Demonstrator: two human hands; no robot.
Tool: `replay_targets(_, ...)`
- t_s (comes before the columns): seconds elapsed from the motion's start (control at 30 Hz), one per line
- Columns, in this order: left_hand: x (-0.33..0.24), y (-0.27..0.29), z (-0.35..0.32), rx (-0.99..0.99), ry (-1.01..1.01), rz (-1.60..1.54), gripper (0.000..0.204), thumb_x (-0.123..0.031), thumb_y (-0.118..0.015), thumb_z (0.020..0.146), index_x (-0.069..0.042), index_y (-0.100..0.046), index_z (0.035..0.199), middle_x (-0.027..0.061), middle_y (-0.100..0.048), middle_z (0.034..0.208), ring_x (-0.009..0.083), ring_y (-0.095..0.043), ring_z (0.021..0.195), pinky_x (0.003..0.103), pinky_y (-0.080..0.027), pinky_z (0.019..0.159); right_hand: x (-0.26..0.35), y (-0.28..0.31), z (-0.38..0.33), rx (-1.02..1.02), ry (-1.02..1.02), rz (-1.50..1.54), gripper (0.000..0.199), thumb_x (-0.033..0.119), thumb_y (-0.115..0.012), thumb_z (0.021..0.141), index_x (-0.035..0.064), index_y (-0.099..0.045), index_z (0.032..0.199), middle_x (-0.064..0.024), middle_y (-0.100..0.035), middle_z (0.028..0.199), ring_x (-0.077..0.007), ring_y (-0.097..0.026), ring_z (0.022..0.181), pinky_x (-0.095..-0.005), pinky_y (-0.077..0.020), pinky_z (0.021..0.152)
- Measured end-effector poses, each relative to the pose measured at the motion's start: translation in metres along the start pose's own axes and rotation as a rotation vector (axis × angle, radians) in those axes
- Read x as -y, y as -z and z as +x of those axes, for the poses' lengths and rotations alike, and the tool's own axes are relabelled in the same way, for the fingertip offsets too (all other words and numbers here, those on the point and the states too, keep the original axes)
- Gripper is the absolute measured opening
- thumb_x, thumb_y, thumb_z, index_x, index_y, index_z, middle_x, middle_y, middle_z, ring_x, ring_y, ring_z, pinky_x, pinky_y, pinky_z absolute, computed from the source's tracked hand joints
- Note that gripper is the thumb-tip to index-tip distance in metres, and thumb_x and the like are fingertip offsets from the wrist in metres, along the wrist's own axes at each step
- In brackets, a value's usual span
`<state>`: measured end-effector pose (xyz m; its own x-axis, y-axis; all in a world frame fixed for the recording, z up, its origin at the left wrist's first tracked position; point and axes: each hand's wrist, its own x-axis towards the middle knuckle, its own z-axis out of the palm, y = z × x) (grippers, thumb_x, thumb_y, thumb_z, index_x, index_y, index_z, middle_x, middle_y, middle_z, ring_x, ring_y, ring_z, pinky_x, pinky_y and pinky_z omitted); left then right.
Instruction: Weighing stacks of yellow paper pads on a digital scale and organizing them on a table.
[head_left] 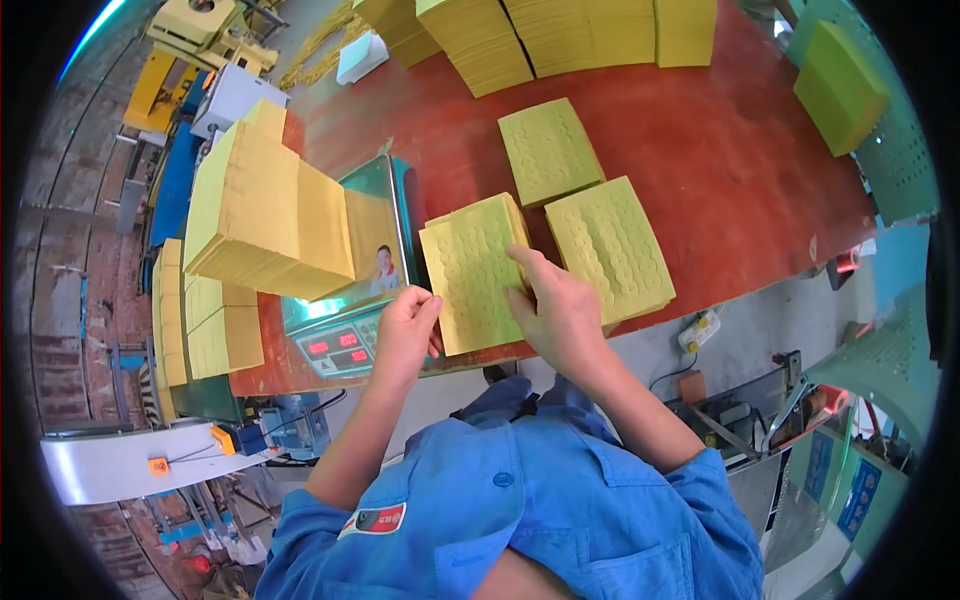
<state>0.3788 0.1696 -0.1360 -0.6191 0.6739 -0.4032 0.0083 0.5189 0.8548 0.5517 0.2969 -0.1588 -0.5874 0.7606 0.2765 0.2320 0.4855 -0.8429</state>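
A stack of yellow embossed paper (470, 270) lies at the table's near edge, its top sheet pressed with rows of round coin-like shapes. My left hand (405, 330) is closed, thumb and fingers pinched at the stack's left edge. From the other side my right hand (562, 308) reaches over, index finger and thumb apart and touching the top near the right edge. Two more embossed stacks lie close by: one (615, 245) just right of my right hand, another (550, 150) farther back.
On the left, a digital scale (345, 345) with a lit red display bears a tall yellow paper block (270, 210). Large paper stacks (590, 35) line the back of the red table (720, 180). Another paper block (840, 85) rests on green machinery at right.
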Motion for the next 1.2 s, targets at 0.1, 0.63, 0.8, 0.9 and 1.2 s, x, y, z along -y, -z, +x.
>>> replay_targets(0.1,0.003,-0.005,0.001,-0.033,0.017,0.016,0.016,-0.015,-0.056,0.099,-0.005,-0.056,0.086,0.0014,-0.059,0.064,0.0075,-0.052,0.045,0.021,-0.035,0.038,-0.005,0.0,0.002,0.031,-0.009,0.006,0.04,0.008,-0.068,0.081,0.0058,-0.057,0.119,-0.0151,-0.065,0.08,-0.0326,-0.065,0.071,-0.0418,-0.0508,0.061)
replay_targets(0.63,0.022,-0.014,0.014,-0.202,-0.067,0.1,0.019,-0.015,-0.059,0.094,-0.002,-0.056,0.081,0.0054,-0.055,0.062,0.0124,-0.051,0.051,0.031,-0.041,0.046,-0.011,-0.005,0.01,0.085,-0.064,-0.043,0.035,0.011,-0.069,0.081,0.0079,-0.061,0.115,-0.0139,-0.065,0.082,-0.0315,-0.065,0.072,-0.0425,-0.0511,0.063)
replay_targets(0.8,0.033,-0.027,0.002,-0.363,-0.346,0.31,0.02,-0.017,-0.059,0.095,0.0,-0.055,0.086,0.016,-0.054,0.069,0.025,-0.059,0.065,0.04,-0.046,0.062,-0.019,-0.009,0.002,0.001,-0.07,-0.024,0.037,0.002,-0.072,0.08,0.0058,-0.065,0.117,-0.0075,-0.054,0.07,-0.0182,-0.054,0.061,-0.032,-0.0468,0.059)
replay_targets(0.9,0.032,-0.013,-0.027,-0.303,-0.293,0.322,0.019,-0.018,-0.061,0.094,-0.001,-0.057,0.086,0.0163,-0.056,0.07,0.025,-0.058,0.064,0.038,-0.046,0.062,-0.011,-0.011,0.002,0.003,-0.112,0.002,0.039,-0.002,-0.072,0.081,0.0036,-0.064,0.119,-0.0008,-0.044,0.07,-0.0103,-0.044,0.062,-0.0252,-0.0412,0.058)
replay_targets(1.2,0.109,0.115,-0.094,-0.331,-0.04,0.116,0.025,-0.028,-0.063,0.094,-0.005,-0.059,0.083,0.0032,-0.055,0.062,0.0164,-0.055,0.057,0.033,-0.044,0.053,-0.004,-0.014,0.006,0.023,-0.115,-0.018,0.031,-0.002,-0.066,0.087,0.0035,-0.064,0.118,0.0012,-0.049,0.074,-0.0088,-0.045,0.068,-0.0242,-0.0409,0.062)
